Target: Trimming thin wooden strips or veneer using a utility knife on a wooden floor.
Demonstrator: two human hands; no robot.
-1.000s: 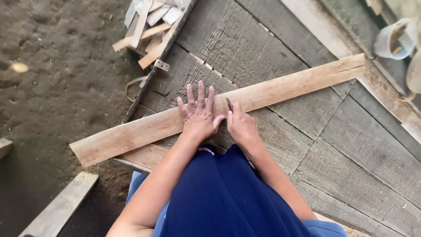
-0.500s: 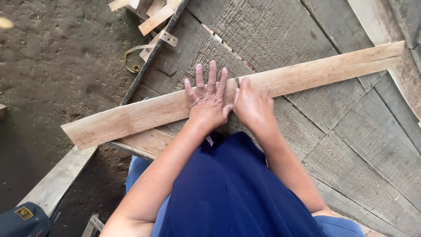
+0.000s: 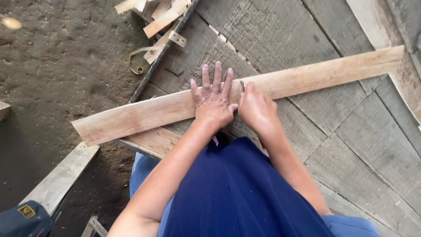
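Note:
A long pale wooden plank (image 3: 307, 77) lies slantwise across a grey weathered plank table (image 3: 351, 140), its left end sticking out over the dirt floor. My left hand (image 3: 215, 103) presses flat on the plank's middle with fingers spread, holding nothing. Right beside it, my right hand (image 3: 256, 109) is closed, and a thin dark tool (image 3: 241, 84) shows at its fingertips against the plank. What kind of tool it is I cannot make out.
Scrap wood offcuts (image 3: 162, 17) and a curled metal strap (image 3: 138, 61) lie at the table's far left edge. A shorter board (image 3: 151, 140) sits under the plank. On the dirt floor lie another board (image 3: 61, 180) and a blue power tool (image 3: 24, 219).
Both hands stay on the plank in the same pose. The view has shifted, so the plank sits more to the right and the blue power tool shows at lower left.

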